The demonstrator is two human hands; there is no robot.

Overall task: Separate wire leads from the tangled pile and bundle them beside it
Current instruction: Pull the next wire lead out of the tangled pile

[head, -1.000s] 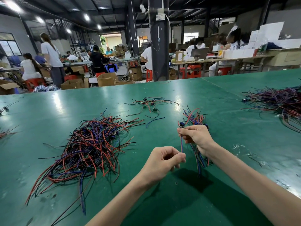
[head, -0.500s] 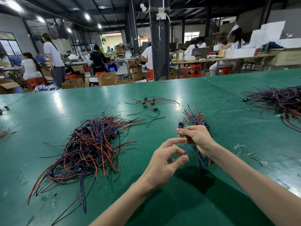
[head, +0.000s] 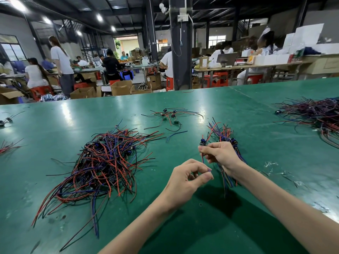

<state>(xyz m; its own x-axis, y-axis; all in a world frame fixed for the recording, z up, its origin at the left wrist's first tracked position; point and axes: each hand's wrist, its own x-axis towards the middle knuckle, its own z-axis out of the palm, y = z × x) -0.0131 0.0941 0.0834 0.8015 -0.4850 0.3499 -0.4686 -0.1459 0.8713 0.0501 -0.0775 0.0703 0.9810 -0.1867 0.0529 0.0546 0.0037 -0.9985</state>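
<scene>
A tangled pile of red, blue and black wire leads (head: 102,162) lies on the green table (head: 55,129) to the left of my hands. My right hand (head: 222,155) grips a bundle of leads (head: 222,133), its ends fanning up above the fist and hanging down below it. My left hand (head: 189,177) sits just below and left of the right one. Its thumb and forefinger pinch the lower end of a single lead (head: 203,159) that runs up to the right hand's fingers.
A few loose leads with small connectors (head: 169,116) lie farther back at the centre. A second big wire pile (head: 317,116) spreads at the right edge. Small wire clumps (head: 7,145) sit at the far left. People work at benches beyond the table.
My left hand has risen from a closed fist toward the right hand and now pinches the end of one lead. The right hand has stayed put with its bundle.
</scene>
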